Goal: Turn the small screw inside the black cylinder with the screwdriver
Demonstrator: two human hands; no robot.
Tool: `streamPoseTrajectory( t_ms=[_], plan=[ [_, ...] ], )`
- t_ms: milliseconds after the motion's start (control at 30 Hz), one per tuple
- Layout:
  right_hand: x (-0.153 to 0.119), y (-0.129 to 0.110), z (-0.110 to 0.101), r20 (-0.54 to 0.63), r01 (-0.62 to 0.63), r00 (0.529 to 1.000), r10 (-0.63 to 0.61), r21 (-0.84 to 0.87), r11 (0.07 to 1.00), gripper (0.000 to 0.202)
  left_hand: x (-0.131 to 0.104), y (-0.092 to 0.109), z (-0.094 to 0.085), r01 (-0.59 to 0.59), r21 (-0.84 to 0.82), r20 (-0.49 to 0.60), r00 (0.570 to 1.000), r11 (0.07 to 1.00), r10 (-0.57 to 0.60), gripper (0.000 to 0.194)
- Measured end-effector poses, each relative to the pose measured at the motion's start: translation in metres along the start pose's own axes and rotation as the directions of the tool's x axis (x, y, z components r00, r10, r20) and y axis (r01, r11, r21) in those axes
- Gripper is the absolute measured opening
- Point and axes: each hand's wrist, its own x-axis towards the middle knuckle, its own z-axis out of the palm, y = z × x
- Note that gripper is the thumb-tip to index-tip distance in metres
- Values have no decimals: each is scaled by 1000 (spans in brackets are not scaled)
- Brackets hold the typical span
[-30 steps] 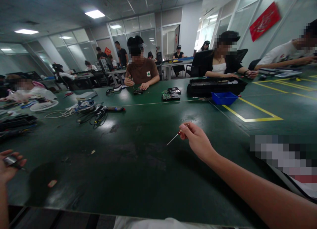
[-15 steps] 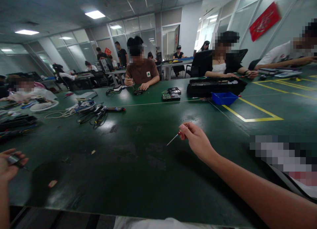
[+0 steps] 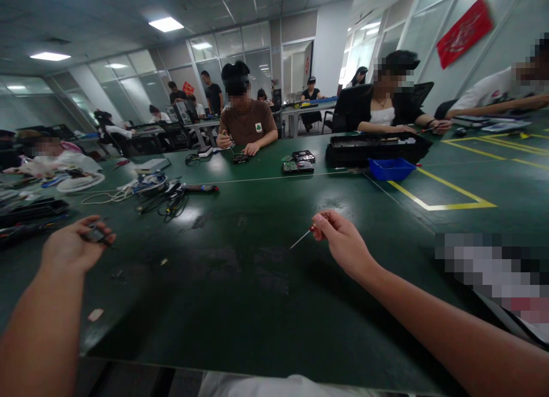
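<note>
screwdriver point(image 3: 301, 238) in the right hand point(image 3: 341, 237), fingers closed around its handle, shaft slanting down toward the near left of the bench point(image 3: 214, 311); whether the tip touches the bench cannot be told. the left hand point(image 3: 68, 245) has its fingers curled around a small metal part point(image 3: 95, 233), too blurred to make out, over the left side of the bench. close to the near edge, on the left, lies a pale scrap point(image 3: 95, 315); a smaller scrap point(image 3: 163, 262) lies between the hands. toward the far edge are a tangle of cables point(image 3: 174, 201) on the left, hard drives point(image 3: 298, 167) in the middle, and a blue tray point(image 3: 392, 169) just in front of a long black box point(image 3: 360, 157) on the right. a person in a brown shirt point(image 3: 246, 122) sits at the far edge.
</note>
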Motion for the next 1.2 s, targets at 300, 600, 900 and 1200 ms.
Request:
streamPoseTrajectory(
  t_ms=[300, 600, 900, 1200],
  plan=[
    [0, -5, -7, -134, 44, 990, -39, 36, 998, 28, -119, -14, 161, 122, -80, 593, 804, 989, -51, 35],
    [4, -6, -13, -241, 86, 968, -63, 84, 993, 25, -213, -63, 233, 37, 43, 907, 418, 998, -55, 26],
    [-8, -21, -15, -241, 172, 960, -141, 111, 979, 23, -211, -97, 227, -431, 73, 924, 369, 899, 102, 54],
    [-16, -25, -6, -55, 171, 984, -169, 34, 985, 23, -204, -108, 221, -519, 48, 918, 360, 854, 167, 36]
  ],
)
